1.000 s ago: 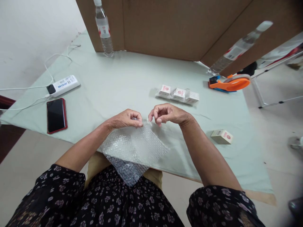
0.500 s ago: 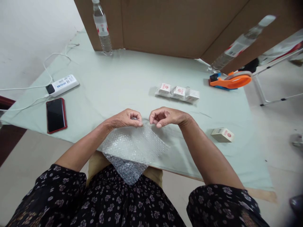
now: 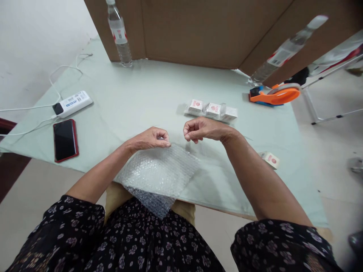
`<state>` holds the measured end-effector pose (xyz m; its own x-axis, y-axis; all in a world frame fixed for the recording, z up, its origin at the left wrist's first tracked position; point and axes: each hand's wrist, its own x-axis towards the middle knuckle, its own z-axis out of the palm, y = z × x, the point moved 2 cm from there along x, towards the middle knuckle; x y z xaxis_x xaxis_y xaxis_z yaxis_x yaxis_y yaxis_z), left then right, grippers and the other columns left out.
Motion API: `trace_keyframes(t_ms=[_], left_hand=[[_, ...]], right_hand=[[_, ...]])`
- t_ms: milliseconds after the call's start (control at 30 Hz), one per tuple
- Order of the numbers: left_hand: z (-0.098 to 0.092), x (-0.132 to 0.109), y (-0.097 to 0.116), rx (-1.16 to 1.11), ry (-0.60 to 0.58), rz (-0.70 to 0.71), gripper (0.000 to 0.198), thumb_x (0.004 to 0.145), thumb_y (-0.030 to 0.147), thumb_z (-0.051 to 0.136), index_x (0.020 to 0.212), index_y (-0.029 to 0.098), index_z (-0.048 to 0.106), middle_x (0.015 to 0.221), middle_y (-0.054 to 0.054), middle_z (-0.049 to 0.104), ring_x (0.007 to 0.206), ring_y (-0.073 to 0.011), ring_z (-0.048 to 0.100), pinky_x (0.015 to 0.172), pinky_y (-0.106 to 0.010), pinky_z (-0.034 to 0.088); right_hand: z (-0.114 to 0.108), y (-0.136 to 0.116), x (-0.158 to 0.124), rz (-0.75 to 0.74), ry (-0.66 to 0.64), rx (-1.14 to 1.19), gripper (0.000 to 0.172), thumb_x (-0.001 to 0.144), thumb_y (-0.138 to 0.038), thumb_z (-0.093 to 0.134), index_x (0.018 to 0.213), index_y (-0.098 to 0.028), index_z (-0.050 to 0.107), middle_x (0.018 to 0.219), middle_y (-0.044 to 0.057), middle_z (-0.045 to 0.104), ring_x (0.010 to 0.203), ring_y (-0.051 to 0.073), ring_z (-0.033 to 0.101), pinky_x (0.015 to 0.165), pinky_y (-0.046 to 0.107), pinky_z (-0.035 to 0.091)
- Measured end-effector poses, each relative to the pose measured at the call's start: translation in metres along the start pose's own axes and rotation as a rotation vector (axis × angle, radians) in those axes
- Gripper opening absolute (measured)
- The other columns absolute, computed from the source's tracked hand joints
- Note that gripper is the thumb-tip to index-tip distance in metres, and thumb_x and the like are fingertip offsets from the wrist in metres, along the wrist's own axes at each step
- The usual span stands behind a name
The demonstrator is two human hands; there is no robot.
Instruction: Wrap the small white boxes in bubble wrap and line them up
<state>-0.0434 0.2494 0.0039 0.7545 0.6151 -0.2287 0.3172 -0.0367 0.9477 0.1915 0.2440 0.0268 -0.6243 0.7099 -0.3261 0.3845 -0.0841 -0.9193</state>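
Note:
A sheet of clear bubble wrap [image 3: 159, 170] lies over the front edge of the table, its lower corner hanging above my lap. My left hand [image 3: 154, 138] pinches its top corner between thumb and fingers. Just to the right, my right hand [image 3: 200, 129] is raised apart from the sheet, fingers curled and pressed together; whatever it may hold is too small to make out. Beyond that hand sits a row of three small white boxes [image 3: 212, 109] in bubble wrap. One unwrapped small box [image 3: 270, 160] is partly hidden behind my right forearm.
An orange and blue tape dispenser [image 3: 275, 95] is at the right. Bottles stand at the back left [image 3: 120, 37] and back right [image 3: 283, 54], before a brown cardboard panel [image 3: 193, 34]. A phone [image 3: 65, 139] and a cabled white power bank [image 3: 74, 103] are at the left.
My right hand has moved up and to the right, away from the bubble wrap and my left hand. My right forearm now covers part of the single box. The left hand keeps its pinch.

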Motion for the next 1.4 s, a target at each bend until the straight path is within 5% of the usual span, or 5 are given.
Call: trace_keyframes(t_ms=[300, 500, 733, 1067, 1400], left_hand=[[-0.015, 0.011, -0.003, 0.137, 0.063, -0.013, 0.022, 0.074, 0.036, 0.071, 0.081, 0.016, 0.066, 0.074, 0.001, 0.063, 0.068, -0.0112, 0.053, 0.066, -0.025, 0.041], [-0.021, 0.013, 0.017, 0.208, 0.317, 0.041, 0.034, 0.076, 0.031, 0.069, 0.107, 0.016, 0.067, 0.115, -0.009, 0.069, 0.107, -0.0218, 0.060, 0.093, -0.038, 0.046], [-0.001, 0.044, 0.018, -0.184, 0.293, -0.097, 0.021, 0.075, 0.023, 0.070, 0.094, 0.013, 0.069, 0.081, -0.003, 0.069, 0.074, -0.0125, 0.060, 0.074, -0.030, 0.046], [0.004, 0.065, -0.001, -0.467, 0.359, -0.080, 0.005, 0.074, 0.016, 0.064, 0.070, 0.014, 0.062, 0.066, -0.002, 0.069, 0.068, -0.0118, 0.065, 0.064, -0.025, 0.043], [-0.001, 0.066, -0.010, -0.616, 0.350, -0.104, 0.005, 0.074, 0.018, 0.065, 0.073, 0.014, 0.062, 0.072, -0.004, 0.072, 0.070, -0.0133, 0.068, 0.071, -0.028, 0.047]], right_hand=[[-0.013, -0.013, 0.013, -0.054, 0.130, -0.121, 0.005, 0.079, -0.018, 0.070, 0.074, -0.016, 0.068, 0.061, -0.002, 0.061, 0.056, 0.007, 0.055, 0.049, 0.019, 0.037], [-0.014, -0.010, 0.016, 0.018, 0.147, -0.166, 0.004, 0.078, -0.020, 0.068, 0.077, -0.017, 0.068, 0.065, -0.001, 0.063, 0.059, 0.008, 0.057, 0.052, 0.022, 0.038], [-0.018, -0.012, 0.020, 0.051, 0.168, -0.156, 0.005, 0.077, -0.021, 0.068, 0.076, -0.016, 0.067, 0.062, -0.002, 0.059, 0.059, 0.009, 0.055, 0.052, 0.022, 0.036], [-0.026, 0.000, 0.027, 0.008, 0.177, -0.030, 0.016, 0.075, -0.029, 0.073, 0.082, -0.016, 0.070, 0.069, 0.000, 0.065, 0.059, 0.009, 0.056, 0.053, 0.024, 0.039], [-0.001, 0.021, 0.023, -0.053, 0.639, 0.220, 0.026, 0.076, -0.039, 0.073, 0.092, -0.019, 0.071, 0.089, 0.003, 0.069, 0.069, 0.010, 0.059, 0.052, 0.022, 0.039]])
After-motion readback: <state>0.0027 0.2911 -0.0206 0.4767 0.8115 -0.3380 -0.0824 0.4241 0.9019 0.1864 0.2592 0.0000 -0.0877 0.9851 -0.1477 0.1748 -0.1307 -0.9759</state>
